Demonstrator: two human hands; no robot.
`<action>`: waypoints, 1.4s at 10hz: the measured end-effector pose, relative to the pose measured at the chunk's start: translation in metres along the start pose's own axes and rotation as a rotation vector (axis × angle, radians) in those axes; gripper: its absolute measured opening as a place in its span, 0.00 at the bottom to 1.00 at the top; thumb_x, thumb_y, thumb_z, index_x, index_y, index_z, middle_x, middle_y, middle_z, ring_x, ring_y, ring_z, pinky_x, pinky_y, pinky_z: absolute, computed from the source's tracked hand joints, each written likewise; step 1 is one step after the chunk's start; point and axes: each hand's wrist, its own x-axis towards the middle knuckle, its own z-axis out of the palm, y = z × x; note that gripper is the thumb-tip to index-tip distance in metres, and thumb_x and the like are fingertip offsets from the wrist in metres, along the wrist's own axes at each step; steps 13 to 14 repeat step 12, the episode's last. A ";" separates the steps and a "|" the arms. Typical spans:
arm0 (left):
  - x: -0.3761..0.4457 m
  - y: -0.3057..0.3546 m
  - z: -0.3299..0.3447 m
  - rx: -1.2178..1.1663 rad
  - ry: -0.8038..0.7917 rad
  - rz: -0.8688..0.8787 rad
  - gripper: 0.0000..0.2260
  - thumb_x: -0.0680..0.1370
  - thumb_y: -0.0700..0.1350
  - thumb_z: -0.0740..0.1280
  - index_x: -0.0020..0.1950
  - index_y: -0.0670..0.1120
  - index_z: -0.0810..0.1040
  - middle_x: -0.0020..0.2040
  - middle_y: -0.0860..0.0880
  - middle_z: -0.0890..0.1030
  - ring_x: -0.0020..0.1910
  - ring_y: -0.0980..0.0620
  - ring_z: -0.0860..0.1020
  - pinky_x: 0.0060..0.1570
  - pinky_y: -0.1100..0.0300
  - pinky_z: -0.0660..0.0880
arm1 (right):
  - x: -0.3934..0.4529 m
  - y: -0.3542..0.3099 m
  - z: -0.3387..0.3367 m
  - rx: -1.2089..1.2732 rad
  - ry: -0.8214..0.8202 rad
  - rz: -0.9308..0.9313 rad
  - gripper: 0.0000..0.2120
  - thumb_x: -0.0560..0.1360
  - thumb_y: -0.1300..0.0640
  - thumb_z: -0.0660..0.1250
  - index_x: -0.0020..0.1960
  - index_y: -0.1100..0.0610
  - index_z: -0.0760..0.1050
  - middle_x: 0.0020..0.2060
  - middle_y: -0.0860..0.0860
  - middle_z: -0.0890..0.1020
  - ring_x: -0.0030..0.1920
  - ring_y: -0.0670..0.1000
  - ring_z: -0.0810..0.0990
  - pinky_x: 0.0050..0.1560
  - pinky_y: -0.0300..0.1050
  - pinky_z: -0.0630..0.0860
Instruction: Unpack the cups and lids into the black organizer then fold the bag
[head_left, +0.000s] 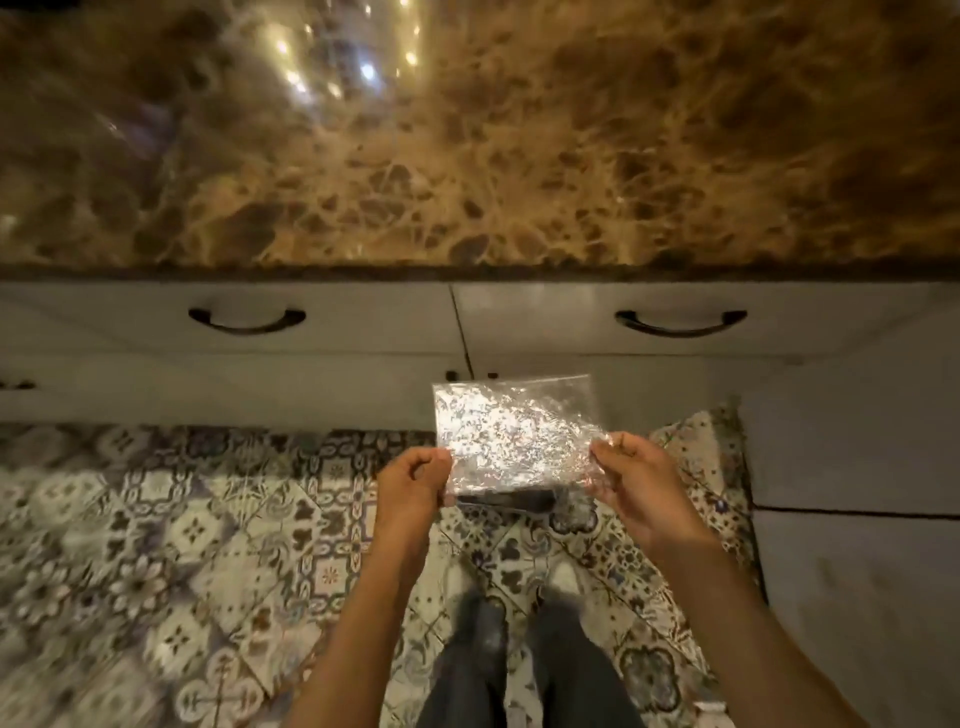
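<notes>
A clear, crinkled plastic bag (514, 431) is held flat in the air in front of the cabinet, folded to a small rectangle with a dark strip along its near edge. My left hand (413, 478) pinches its near left corner. My right hand (631, 480) pinches its near right corner. No cups, lids or black organizer show in the head view.
A brown marble counter (467, 145) fills the upper half, with light glare at its far side. Below its edge are white drawers with dark handles (247, 319) (680, 322). A patterned rug (182, 545) covers the floor; my legs and shoes (483, 649) stand on it.
</notes>
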 end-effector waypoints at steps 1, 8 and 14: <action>0.023 -0.042 0.004 -0.048 0.027 -0.104 0.05 0.80 0.37 0.66 0.48 0.36 0.81 0.41 0.43 0.79 0.37 0.51 0.77 0.33 0.64 0.77 | 0.033 0.030 0.003 -0.034 -0.013 0.033 0.08 0.79 0.63 0.66 0.42 0.60 0.76 0.35 0.52 0.76 0.34 0.48 0.78 0.37 0.44 0.80; 0.201 -0.261 0.021 0.022 0.105 -0.357 0.07 0.76 0.27 0.62 0.42 0.34 0.78 0.37 0.39 0.78 0.34 0.47 0.77 0.37 0.54 0.81 | 0.245 0.249 0.013 -0.112 0.178 0.390 0.05 0.80 0.68 0.60 0.51 0.68 0.74 0.40 0.65 0.82 0.27 0.55 0.78 0.23 0.43 0.72; 0.194 -0.245 0.018 0.196 0.187 -0.118 0.06 0.83 0.39 0.63 0.59 0.44 0.76 0.49 0.41 0.82 0.42 0.43 0.82 0.44 0.47 0.81 | 0.223 0.224 0.003 -0.196 0.202 0.363 0.04 0.79 0.63 0.65 0.52 0.64 0.75 0.47 0.64 0.84 0.44 0.64 0.85 0.45 0.57 0.83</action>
